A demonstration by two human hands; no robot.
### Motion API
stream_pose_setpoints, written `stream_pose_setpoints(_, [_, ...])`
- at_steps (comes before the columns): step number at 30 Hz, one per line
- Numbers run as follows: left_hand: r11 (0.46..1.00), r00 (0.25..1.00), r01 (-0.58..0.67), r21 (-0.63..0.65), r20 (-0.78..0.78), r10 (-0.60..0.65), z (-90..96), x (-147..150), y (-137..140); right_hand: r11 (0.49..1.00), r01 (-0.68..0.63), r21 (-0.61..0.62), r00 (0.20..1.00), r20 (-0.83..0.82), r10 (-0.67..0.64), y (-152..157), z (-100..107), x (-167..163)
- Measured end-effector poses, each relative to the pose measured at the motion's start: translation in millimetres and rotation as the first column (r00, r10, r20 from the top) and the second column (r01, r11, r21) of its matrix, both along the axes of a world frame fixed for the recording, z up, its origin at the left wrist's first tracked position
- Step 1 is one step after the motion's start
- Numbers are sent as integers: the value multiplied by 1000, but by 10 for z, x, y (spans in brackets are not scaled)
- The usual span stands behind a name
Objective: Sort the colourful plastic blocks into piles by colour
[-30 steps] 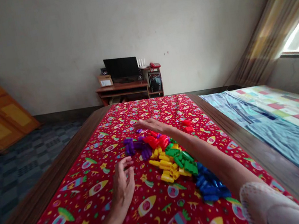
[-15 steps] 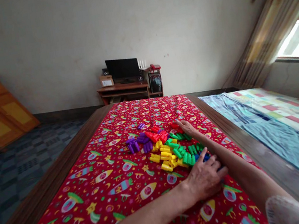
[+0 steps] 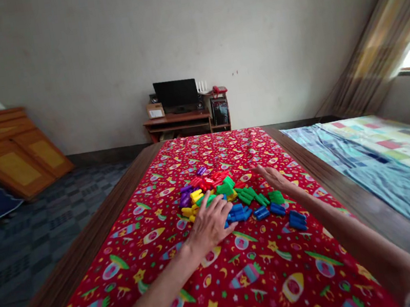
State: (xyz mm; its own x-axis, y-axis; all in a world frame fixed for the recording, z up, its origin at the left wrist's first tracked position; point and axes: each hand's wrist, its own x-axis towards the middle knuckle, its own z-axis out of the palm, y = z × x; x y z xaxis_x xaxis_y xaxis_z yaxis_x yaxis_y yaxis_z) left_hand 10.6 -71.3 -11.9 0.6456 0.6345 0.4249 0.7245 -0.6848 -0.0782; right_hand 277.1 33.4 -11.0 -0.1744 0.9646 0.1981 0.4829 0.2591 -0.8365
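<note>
Small plastic toy blocks in five colours lie in a loose heap on the red patterned cloth [image 3: 244,277]. My left hand [image 3: 210,220] rests on the near side of the heap, fingers spread over yellow blocks [image 3: 188,211] and blue blocks [image 3: 240,213]. Partly behind its fingertips are green blocks [image 3: 226,186]. Purple blocks [image 3: 185,196] sit at the heap's left, red blocks [image 3: 209,181] at its back. To the right, my right hand [image 3: 275,178] hovers or rests by the cloth, fingers stretched out, just beyond a green block [image 3: 276,197]. A stray blue block [image 3: 297,220] lies nearer me.
The cloth covers a long dark wooden table [image 3: 303,164]. A bed [image 3: 383,172] stands along the right side. Beyond the far end is a desk [image 3: 178,119] with a monitor [image 3: 176,93]. At the left stands a wooden cabinet [image 3: 14,152].
My left hand has swept left from the blue blocks onto the heap, which is now more bunched together. Blue blocks are uncovered at the right. My right hand has left the red and green blocks.
</note>
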Motion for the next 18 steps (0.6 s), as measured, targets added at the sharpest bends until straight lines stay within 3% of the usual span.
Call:
stream_pose_setpoints(5, [993, 983, -122, 6, 141, 120, 76, -457, 39, 995, 10, 97, 973, 231, -32, -723, -218, 420])
stream_pose_setpoints(9, [965, 919, -252, -71, 294, 262, 28, -810, 135, 981, 38, 190, 952, 290, -93, -1068, -428, 355])
stream_pose_setpoints(13, [942, 842, -319, -102, 425, 331, -84, -1004, 181, 978, 68, 196, 966, 234, -113, -815, -483, -151])
stream_pose_setpoints(18, [930, 752, -354, -98, 562, 345, -163, -1140, 167, 982, 9, 191, 994, 101, -29, -458, -452, -1181])
